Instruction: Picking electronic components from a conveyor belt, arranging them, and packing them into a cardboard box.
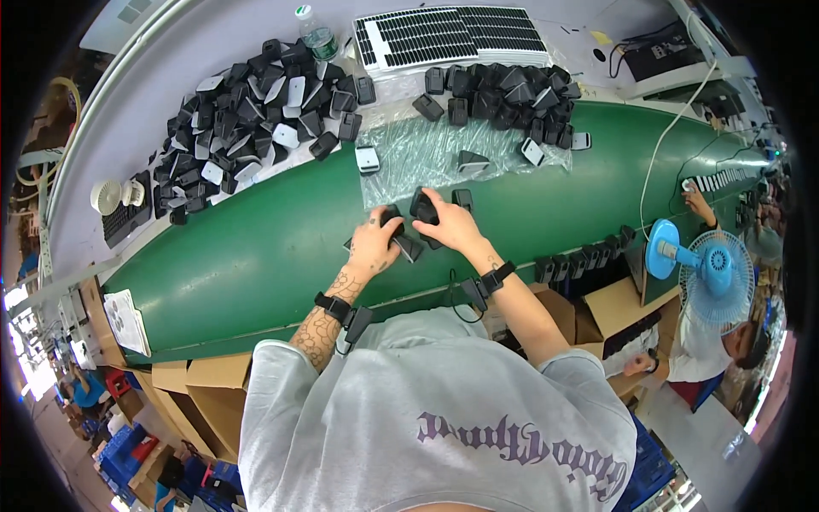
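Over the green bench, my left hand (372, 242) is closed round a small black plastic housing (392, 213); the fingers cover part of it. Close beside it, my right hand (454, 227) grips another black plastic housing (422, 207) between thumb and fingers. Between the hands and just below them lies a dark wedge-shaped housing (410, 249). One more black housing (461, 200) rests right of my right hand. Beyond the hands, a clear plastic sheet (409, 154) carries a wedge-shaped black housing (473, 162) and a white-faced one (367, 160).
Large heaps of black housings (256, 115) lie at the back left and back right (503, 94). Behind them are a water bottle (316, 34) and a stack of label sheets (452, 36). Housings (589, 254) line the near right edge. A blue fan (715, 264) and a co-worker (704, 341) are at right.
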`<state>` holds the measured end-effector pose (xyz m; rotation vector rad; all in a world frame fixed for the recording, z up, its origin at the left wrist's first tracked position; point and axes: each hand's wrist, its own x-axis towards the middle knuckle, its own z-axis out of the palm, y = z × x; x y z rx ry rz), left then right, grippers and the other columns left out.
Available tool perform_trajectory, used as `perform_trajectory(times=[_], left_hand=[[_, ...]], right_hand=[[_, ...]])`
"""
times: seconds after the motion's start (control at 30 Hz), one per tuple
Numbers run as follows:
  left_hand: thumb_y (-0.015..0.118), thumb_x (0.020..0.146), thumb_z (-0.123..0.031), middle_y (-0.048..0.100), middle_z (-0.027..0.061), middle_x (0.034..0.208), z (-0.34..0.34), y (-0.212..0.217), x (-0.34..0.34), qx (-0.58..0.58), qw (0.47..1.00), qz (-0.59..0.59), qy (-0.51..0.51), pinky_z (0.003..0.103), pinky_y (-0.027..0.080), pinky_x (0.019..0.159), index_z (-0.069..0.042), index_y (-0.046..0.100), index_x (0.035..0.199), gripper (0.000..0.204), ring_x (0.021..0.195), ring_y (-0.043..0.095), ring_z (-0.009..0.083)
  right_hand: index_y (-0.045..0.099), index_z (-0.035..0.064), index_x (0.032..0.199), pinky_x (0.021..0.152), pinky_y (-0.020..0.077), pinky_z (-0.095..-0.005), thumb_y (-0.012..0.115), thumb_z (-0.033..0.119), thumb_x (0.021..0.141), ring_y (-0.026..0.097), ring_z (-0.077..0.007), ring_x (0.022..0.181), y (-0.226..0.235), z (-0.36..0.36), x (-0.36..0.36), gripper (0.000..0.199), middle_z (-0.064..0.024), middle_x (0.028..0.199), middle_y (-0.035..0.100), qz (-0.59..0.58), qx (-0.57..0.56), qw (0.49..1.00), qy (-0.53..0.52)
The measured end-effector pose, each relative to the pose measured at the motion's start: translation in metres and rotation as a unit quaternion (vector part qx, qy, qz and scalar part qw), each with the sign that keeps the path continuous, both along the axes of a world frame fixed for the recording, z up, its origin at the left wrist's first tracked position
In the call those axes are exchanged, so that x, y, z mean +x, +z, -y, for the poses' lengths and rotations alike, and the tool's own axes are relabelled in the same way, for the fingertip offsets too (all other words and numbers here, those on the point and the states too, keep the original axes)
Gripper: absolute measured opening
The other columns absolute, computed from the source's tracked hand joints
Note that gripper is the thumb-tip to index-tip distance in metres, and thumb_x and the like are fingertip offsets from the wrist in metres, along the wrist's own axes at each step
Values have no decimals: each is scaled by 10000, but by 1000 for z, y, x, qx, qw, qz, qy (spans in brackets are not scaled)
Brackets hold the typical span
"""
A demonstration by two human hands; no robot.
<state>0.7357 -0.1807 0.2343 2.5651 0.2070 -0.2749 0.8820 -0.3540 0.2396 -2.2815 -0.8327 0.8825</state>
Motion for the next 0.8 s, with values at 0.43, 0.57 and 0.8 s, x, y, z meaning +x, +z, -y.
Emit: perform_trajectory(times=[0.43,0.57,0.8], left_hand=[[718,837,-305,637,222,1164,29,-24,-68,-126,989,-12,71,465,510,881,14,511,1262,570,1067,619,409],[717,858,-277,666,196,1092,9,-20,-110,-137,954,124,235,403,518,875,15,521,1289,556,971,668,335],[757,824,-231,611,191,1179,-29,-7,-133,18,911,103,399,408,526,856,-10,526,1298,572,995,641,335]], right_hand=[[548,45,1304,971,491,-302,739,-37,794,598,-144,1146,-8,103,-56,551,-57,1245,635,-454,326,798,-224],[600,37,1257,929,511,-332,749,-13,738,617,-200,1105,-2,83,-51,542,-103,1235,632,-319,212,918,-100],[644,-10,1096,862,527,-423,758,353,752,637,-374,968,-22,6,-88,513,-201,1026,647,50,28,994,93]])
